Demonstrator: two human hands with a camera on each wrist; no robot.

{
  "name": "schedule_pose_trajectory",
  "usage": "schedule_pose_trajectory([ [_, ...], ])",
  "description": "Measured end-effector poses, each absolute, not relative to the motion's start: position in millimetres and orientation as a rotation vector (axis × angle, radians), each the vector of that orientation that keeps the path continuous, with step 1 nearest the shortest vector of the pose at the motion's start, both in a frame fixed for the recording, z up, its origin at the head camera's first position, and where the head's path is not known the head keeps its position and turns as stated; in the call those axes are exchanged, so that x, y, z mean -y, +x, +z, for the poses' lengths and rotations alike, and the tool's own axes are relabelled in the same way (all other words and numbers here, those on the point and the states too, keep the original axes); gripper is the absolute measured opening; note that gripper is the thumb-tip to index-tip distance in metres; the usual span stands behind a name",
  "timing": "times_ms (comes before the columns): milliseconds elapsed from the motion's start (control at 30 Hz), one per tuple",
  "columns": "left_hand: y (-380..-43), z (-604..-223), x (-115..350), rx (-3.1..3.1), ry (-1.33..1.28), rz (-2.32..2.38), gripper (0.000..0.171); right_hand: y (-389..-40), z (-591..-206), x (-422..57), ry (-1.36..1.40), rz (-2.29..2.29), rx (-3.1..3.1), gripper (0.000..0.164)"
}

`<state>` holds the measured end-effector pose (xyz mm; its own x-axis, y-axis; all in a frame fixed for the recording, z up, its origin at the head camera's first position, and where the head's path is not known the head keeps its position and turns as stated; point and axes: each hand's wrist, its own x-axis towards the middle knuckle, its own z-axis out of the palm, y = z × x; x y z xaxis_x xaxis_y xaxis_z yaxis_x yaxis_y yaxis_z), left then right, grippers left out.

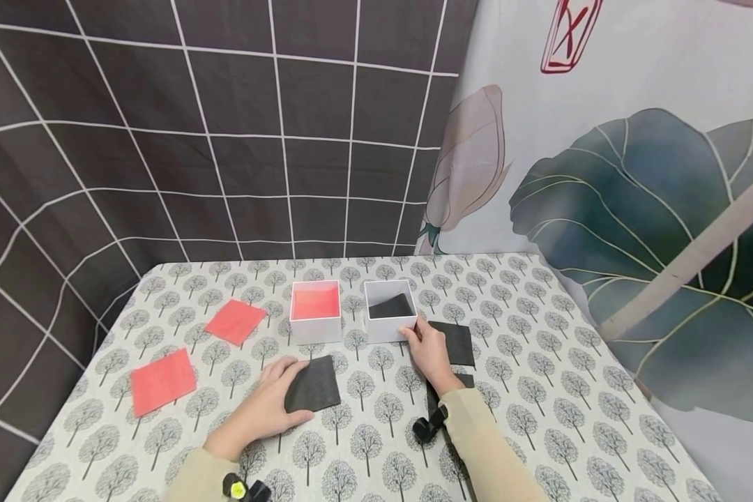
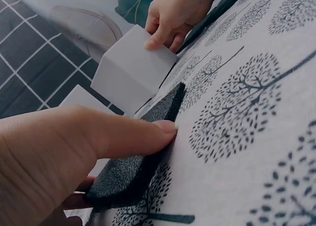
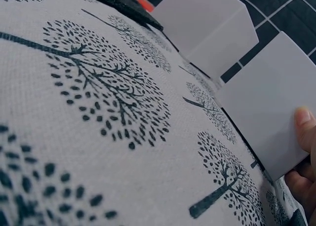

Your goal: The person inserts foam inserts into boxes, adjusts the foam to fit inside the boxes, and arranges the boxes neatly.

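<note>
My left hand holds a black cloth square just above the table, left of centre. In the left wrist view its thumb lies along the near edge of the cloth, with the other fingers on the far side. The right hand grips the front right corner of a white open-topped box, thumb on the front face and fingers around the side. Inside that box lies black cloth. To its left stands a second white box holding red cloth.
Two red cloth squares lie spread at the left of the tree-print tablecloth. More black cloth lies on the right, partly under my right hand and forearm. A dark grid-pattern curtain hangs behind the table, a leaf-print one at right.
</note>
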<state>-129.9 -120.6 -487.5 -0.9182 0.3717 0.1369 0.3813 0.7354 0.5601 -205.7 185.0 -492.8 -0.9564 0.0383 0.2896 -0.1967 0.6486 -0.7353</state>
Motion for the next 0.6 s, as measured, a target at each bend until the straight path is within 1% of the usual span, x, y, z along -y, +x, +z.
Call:
schedule_pose_trajectory([
  [133,-129.9,-484.6,115.4,2.878,-0.663,-0.954,0.084,-205.9,-492.7,-184.8,0.125,1.201,2.579,0.049],
  [367,-133.0,-474.8,104.9,2.874,-0.688,-0.968,0.084,-206.0,-492.4,-184.5,0.122,1.201,2.582,0.033],
  [500,-136.0,-464.2,97.6,2.858,-0.747,-0.999,0.08,-206.2,-492.7,-184.2,0.127,1.209,2.564,0.032],
  [600,-138.1,-456.2,91.5,2.836,-0.822,-1.032,0.076,-205.9,-492.8,-184.6,0.138,1.201,2.553,0.038],
])
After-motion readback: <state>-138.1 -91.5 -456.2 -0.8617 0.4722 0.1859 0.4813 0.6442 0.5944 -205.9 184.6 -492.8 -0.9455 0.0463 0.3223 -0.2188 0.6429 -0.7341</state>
